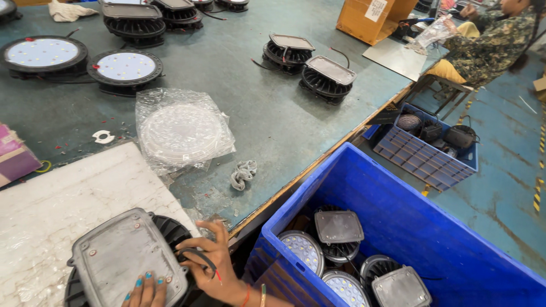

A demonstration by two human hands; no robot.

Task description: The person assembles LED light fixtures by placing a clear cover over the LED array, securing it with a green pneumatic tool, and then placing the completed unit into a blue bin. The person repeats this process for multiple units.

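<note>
A round black lamp housing with a grey rectangular back plate (122, 258) lies face down on a white marble slab (62, 199) at the near table edge. My left hand (145, 291) rests flat on the grey plate's near edge. My right hand (213, 264) touches the housing's right side, its fingers around a black cable (200, 257) with a red end. A clear plastic bag of round lens discs (182, 129) lies just beyond the slab.
A blue crate (398, 204) beside the table holds several similar lamps. More lamps sit on the green table (261, 113), some showing white LED faces (125, 66). A cardboard box (372, 20), a grey cloth wad (243, 173), a smaller blue crate (424, 150) and a seated person (489, 42) are around.
</note>
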